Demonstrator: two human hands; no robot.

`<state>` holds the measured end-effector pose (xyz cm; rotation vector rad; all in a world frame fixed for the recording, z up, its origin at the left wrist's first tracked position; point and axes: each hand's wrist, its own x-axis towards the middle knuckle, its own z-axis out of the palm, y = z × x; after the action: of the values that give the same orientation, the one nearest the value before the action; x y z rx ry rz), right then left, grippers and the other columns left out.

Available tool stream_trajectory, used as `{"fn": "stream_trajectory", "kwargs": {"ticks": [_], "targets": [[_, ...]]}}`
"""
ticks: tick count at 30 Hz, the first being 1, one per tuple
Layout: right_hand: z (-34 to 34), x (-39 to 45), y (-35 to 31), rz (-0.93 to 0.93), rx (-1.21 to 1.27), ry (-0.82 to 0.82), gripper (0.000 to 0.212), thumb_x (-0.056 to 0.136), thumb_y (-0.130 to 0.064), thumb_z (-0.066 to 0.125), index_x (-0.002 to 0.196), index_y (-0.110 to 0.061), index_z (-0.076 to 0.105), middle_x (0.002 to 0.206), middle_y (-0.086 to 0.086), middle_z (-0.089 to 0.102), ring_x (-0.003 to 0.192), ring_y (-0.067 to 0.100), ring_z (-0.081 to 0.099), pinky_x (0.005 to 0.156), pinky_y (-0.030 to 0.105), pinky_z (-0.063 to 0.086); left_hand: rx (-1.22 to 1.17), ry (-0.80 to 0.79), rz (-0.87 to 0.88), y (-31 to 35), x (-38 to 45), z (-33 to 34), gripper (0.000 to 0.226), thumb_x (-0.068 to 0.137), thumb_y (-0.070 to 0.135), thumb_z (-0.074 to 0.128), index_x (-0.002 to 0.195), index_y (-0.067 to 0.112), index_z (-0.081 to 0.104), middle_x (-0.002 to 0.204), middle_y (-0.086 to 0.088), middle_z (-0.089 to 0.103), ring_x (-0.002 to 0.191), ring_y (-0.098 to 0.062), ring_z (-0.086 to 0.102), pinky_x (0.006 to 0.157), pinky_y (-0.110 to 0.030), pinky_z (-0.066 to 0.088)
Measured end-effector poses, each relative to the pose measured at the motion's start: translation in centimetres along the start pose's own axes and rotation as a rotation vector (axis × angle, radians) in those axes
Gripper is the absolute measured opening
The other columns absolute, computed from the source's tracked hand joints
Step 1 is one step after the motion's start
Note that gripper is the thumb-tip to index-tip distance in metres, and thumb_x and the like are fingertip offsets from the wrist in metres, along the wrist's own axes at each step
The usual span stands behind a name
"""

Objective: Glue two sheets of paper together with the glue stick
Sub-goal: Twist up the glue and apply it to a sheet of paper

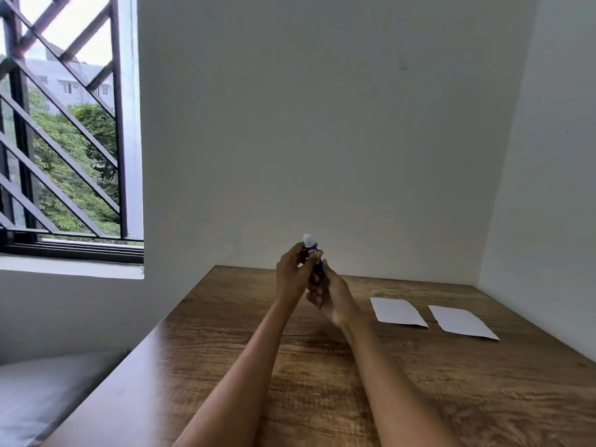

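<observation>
Above the desk, both hands clamped on glue stick: left hand upper, right hand lower; label unreadable.

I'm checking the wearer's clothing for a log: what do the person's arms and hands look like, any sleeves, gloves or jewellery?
Both forearms are bare with no sleeves in view. The left hand and right hand wear no gloves, and no rings, watch or bracelets show.

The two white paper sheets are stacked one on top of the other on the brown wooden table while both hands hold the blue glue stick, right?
Not quite. The head view shows the two white paper sheets lying side by side with a gap between them, not stacked. They do rest on the brown wooden table, and the left hand and right hand both hold the blue glue stick.
</observation>
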<state>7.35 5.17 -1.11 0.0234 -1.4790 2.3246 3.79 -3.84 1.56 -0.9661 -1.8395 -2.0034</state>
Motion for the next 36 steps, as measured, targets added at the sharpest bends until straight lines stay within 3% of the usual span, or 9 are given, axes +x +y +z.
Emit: {"fn": "stream_trajectory", "kwargs": {"ticks": [5, 11, 17, 19, 23, 26, 30, 34, 36], "targets": [[-0.3, 0.1, 0.0, 0.055, -0.017, 0.114, 0.056, 0.093, -0.056, 0.038, 0.055, -0.017, 0.046, 0.040, -0.005, 0.033, 0.031, 0.007, 0.027, 0.033, 0.016, 0.021, 0.037, -0.075, 0.049, 0.3, -0.3, 0.7, 0.018, 0.088, 0.016, 0.062, 0.104, 0.010, 0.066, 0.093, -0.010, 0.074, 0.089, -0.021, 0.069, 0.084, -0.043, 0.055], [0.0, 0.1, 0.3, 0.016, 0.059, 0.012, 0.040, 0.097, -0.046, 0.037, 0.095, -0.014, 0.063, 0.056, -0.005, 0.047, 0.043, 0.006, 0.037, 0.042, 0.020, 0.029, -0.018, -0.020, -0.028, -0.2, -0.1, 0.2, 0.017, 0.087, 0.021, 0.062, 0.104, 0.018, 0.066, 0.094, -0.004, 0.073, 0.087, -0.013, 0.067, 0.084, -0.036, 0.054], [0.0, 0.0, -0.2, 0.055, -0.068, 0.130, 0.055, 0.090, -0.059, 0.042, 0.054, -0.018, 0.045, 0.040, -0.005, 0.035, 0.032, 0.008, 0.029, 0.035, 0.018, 0.024, 0.031, -0.109, 0.029, 0.3, -0.2, 0.9, 0.016, 0.089, 0.023, 0.060, 0.101, 0.015, 0.065, 0.085, -0.009, 0.073, 0.072, -0.020, 0.067, 0.072, -0.033, 0.054], [0.2, 0.0, -0.2, 0.054, -0.100, 0.157, 0.055, 0.089, -0.063, 0.040, 0.060, -0.017, 0.050, 0.045, -0.004, 0.042, 0.036, 0.008, 0.035, 0.037, 0.019, 0.029, 0.013, -0.092, 0.018, 0.4, -0.1, 0.9, 0.018, 0.090, 0.021, 0.058, 0.105, 0.012, 0.064, 0.090, -0.012, 0.073, 0.075, -0.021, 0.067, 0.074, -0.035, 0.055], [0.5, -0.1, -0.1, 0.053, -0.020, 0.011, 0.044, 0.097, -0.049, 0.032, 0.099, -0.016, 0.061, 0.073, -0.001, 0.050, 0.059, 0.009, 0.042, 0.053, 0.023, 0.034, -0.057, -0.016, -0.042, 0.3, 0.1, 0.0, 0.019, 0.090, 0.020, 0.058, 0.105, 0.011, 0.065, 0.101, -0.011, 0.072, 0.095, -0.022, 0.067, 0.087, -0.039, 0.053], [0.3, -0.1, 0.2, 0.033, -0.027, -0.002, 0.038, 0.098, -0.044, 0.034, 0.095, -0.015, 0.057, 0.063, -0.002, 0.043, 0.053, 0.008, 0.040, 0.050, 0.023, 0.034, -0.064, -0.032, -0.026, 0.2, -0.1, -0.2, 0.019, 0.090, 0.020, 0.057, 0.106, 0.011, 0.064, 0.101, -0.011, 0.072, 0.095, -0.022, 0.067, 0.087, -0.038, 0.053], [-0.1, -0.1, 0.2, 0.095, -0.082, 0.077, 0.052, 0.093, -0.058, 0.032, 0.068, -0.016, 0.050, 0.049, -0.004, 0.041, 0.044, 0.009, 0.039, 0.044, 0.022, 0.032, -0.072, -0.091, -0.001, 0.1, -0.2, 0.3, 0.015, 0.091, 0.018, 0.056, 0.105, 0.014, 0.062, 0.101, -0.014, 0.072, 0.085, -0.023, 0.068, 0.080, -0.033, 0.054], [0.0, 0.1, 0.4, 0.080, -0.066, -0.016, 0.050, 0.096, -0.053, 0.030, 0.103, -0.014, 0.061, 0.083, 0.004, 0.054, 0.071, 0.014, 0.046, 0.061, 0.028, 0.037, -0.140, -0.041, -0.017, -0.2, -0.1, 0.1, 0.010, 0.092, 0.016, 0.055, 0.096, 0.023, 0.062, 0.104, -0.012, 0.072, 0.098, -0.022, 0.066, 0.087, -0.036, 0.054], [0.0, 0.1, 0.4, 0.065, -0.066, -0.029, 0.044, 0.097, -0.049, 0.033, 0.102, -0.014, 0.059, 0.077, 0.002, 0.049, 0.065, 0.011, 0.044, 0.058, 0.026, 0.037, -0.154, -0.031, -0.020, -0.4, 0.0, -0.2, 0.013, 0.092, 0.016, 0.055, 0.093, 0.026, 0.062, 0.104, -0.012, 0.072, 0.101, -0.023, 0.066, 0.088, -0.038, 0.054]]}}
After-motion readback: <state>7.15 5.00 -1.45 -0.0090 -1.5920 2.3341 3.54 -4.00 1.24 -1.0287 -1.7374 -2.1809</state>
